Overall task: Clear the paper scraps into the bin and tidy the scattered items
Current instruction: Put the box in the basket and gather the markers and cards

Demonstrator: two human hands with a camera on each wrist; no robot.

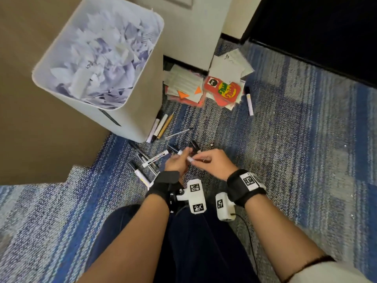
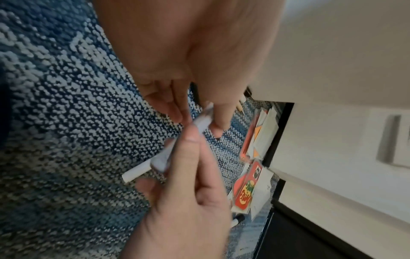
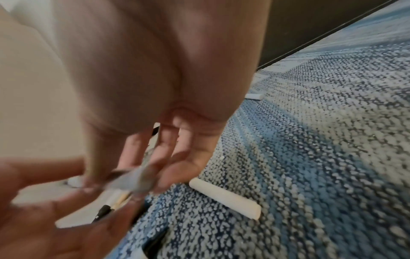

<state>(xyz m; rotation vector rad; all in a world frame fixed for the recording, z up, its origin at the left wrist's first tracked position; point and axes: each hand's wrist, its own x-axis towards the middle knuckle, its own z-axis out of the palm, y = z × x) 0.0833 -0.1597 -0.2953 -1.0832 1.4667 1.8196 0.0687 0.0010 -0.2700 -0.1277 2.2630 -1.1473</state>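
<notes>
Low over the carpet, both my hands meet on one thin white marker [image 1: 190, 158]. My left hand [image 1: 183, 158] pinches one end of it and my right hand [image 1: 197, 160] pinches the other between thumb and fingers. The left wrist view shows the marker [image 2: 203, 122] running from my left hand [image 2: 195, 117] to my right hand [image 2: 193, 145]. In the blurred right wrist view, my right hand [image 3: 126, 182] holds the marker [image 3: 133, 177]. The white bin [image 1: 140, 107], full of paper scraps [image 1: 102, 58], stands at the far left.
Several loose pens and markers [image 1: 156, 158] lie on the blue-grey carpet left of my hands, with more [image 1: 161, 127] by the bin's foot. A pile of cards and papers [image 1: 206, 86] sits against the wall, a white marker [image 1: 250, 104] beside it. My knee is below.
</notes>
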